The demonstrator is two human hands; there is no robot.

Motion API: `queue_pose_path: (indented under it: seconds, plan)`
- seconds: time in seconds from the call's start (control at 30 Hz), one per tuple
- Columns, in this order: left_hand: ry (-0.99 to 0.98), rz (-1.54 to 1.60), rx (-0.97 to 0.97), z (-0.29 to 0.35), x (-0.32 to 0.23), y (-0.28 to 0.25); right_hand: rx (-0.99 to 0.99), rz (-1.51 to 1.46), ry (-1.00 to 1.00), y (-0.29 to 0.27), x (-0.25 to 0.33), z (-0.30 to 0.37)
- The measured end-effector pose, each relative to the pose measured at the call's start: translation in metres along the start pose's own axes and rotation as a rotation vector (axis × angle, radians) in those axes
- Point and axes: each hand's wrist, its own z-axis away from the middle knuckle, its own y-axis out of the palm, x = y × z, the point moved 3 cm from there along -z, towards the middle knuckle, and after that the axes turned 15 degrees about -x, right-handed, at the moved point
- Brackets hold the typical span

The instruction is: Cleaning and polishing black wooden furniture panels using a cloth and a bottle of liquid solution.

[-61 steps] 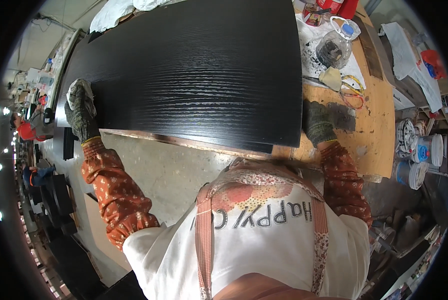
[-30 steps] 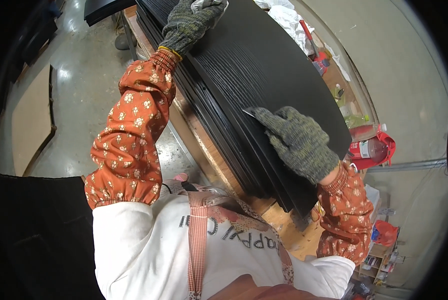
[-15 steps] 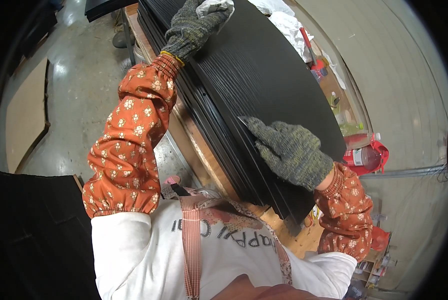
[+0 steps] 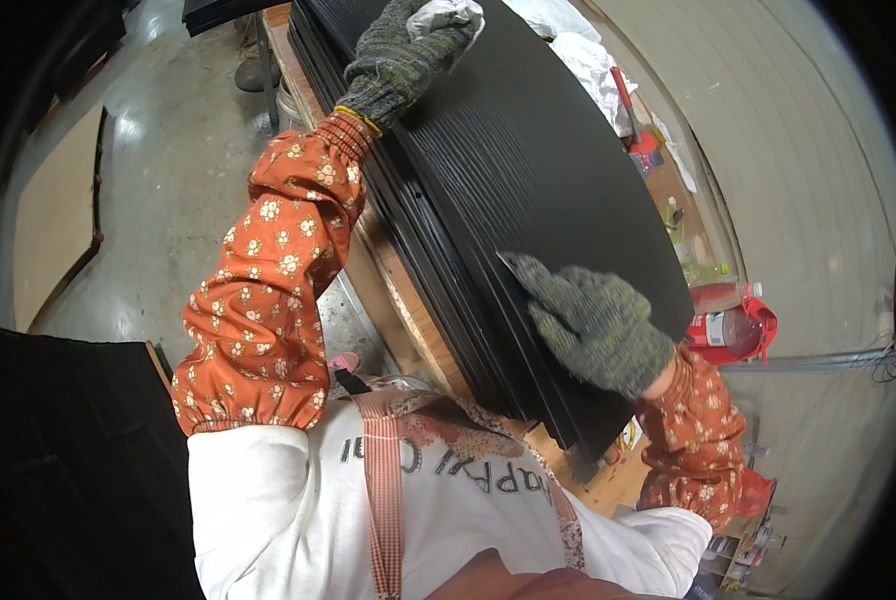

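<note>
Workshop with a grey concrete floor [image 4: 158,180] on the left and a pale wall on the right. Black wood-grain panel [image 4: 538,170] is top of a stack of black panels [image 4: 448,290], running from top centre down to lower right, tilted in the view. Stack sits on a brown wooden base [image 4: 408,320] whose edge shows just under the panels' left side.

Left hand [image 4: 398,55], in a dark knit glove, is at the far top edge of the top panel, fingers curled closed over a white rag [image 4: 446,15] and pressing on the panel edge. Right hand [image 4: 593,320], same kind of glove, lies on the panel's near corner, fingers bent and clamped on the panel edge; thumb side can't be seen. Both forearms wear orange floral sleeve covers [image 4: 268,290]; white shirt and patterned apron straps [image 4: 383,490] at the bottom.

Further out: white cloth [image 4: 583,55] lying beyond the panel at upper right, a red-handled tool [image 4: 633,115] beside it, a red canister-like object [image 4: 733,325] right of the near corner. Flat cardboard sheet [image 4: 53,210] lies on the floor at left, and another dark panel [image 4: 68,460] fills the lower left corner.
</note>
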Motion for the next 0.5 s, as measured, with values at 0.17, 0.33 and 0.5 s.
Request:
queue_pose_path:
  seconds: [0.17,0.33,0.5]
  plan:
    - [-0.2,0.398,0.14,-0.005,0.016,0.0,-0.022,-0.01,-0.019,0.016,0.006,-0.056]
    - [-0.004,0.138,0.094,-0.003,0.017,0.011,0.02,0.019,0.074,0.022,-0.005,-0.106]
    - [0.092,0.0,0.114,-0.006,0.018,0.0,0.088,0.032,0.097,0.022,0.0,-0.094]
